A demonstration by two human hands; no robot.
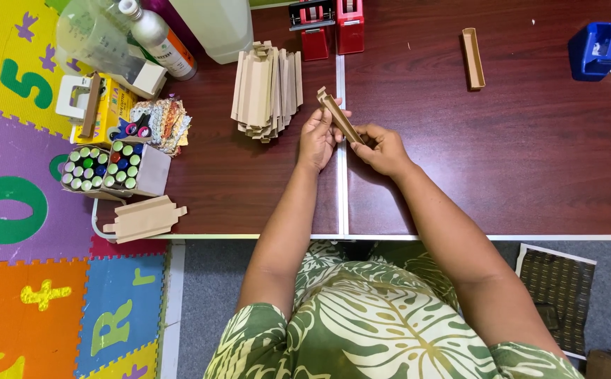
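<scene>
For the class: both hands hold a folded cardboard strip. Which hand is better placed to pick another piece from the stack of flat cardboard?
Probably the left hand. It lies right beside the cardboard stack, while the right hand is on the far side of the folded cardboard strip and would have to cross over.

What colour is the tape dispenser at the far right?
Blue tape dispenser, seen in the head view.

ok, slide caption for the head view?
Both hands fold a narrow cardboard strip beside a stack of cardboard blanks.
</scene>
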